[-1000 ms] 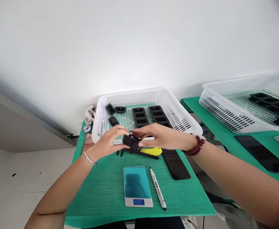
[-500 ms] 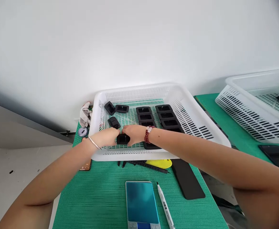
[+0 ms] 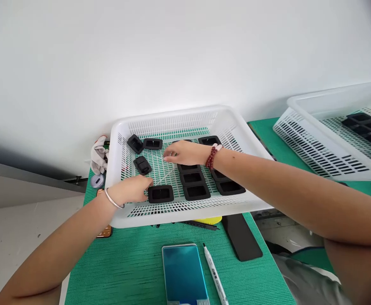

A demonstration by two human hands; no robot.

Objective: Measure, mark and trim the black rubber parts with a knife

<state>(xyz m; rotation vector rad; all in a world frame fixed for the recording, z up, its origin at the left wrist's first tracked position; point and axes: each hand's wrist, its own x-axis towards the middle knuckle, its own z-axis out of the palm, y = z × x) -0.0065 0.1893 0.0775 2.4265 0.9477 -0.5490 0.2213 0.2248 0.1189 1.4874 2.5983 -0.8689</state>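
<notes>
A white mesh basket point(image 3: 185, 210) stands on the green mat point(image 3: 131, 267). My left hand point(image 3: 131, 190), a silver bangle on its wrist, is curled against the left end of a black rectangular part point(image 3: 160, 193) that lies on the basket floor near the front wall. My right hand point(image 3: 185, 152), with a red bead bracelet, hovers farther back over the mesh, fingers stretched out to the left and holding nothing. Right of the part, several like parts point(image 3: 196, 191) lie in two rows. Three loose black parts point(image 3: 142, 164) sit at the back left.
In front of the basket lie a small scale point(image 3: 184, 273), a white marker point(image 3: 215, 275), a black phone point(image 3: 241, 235) and a yellow-handled caliper point(image 3: 207, 220). A glove point(image 3: 97, 154) lies left of the basket. A second white basket point(image 3: 331, 140) with black parts stands at right.
Both hands carried the black part from above the mat into the basket and set it down. My right hand then let go and moved back over the mesh; the view shifted.
</notes>
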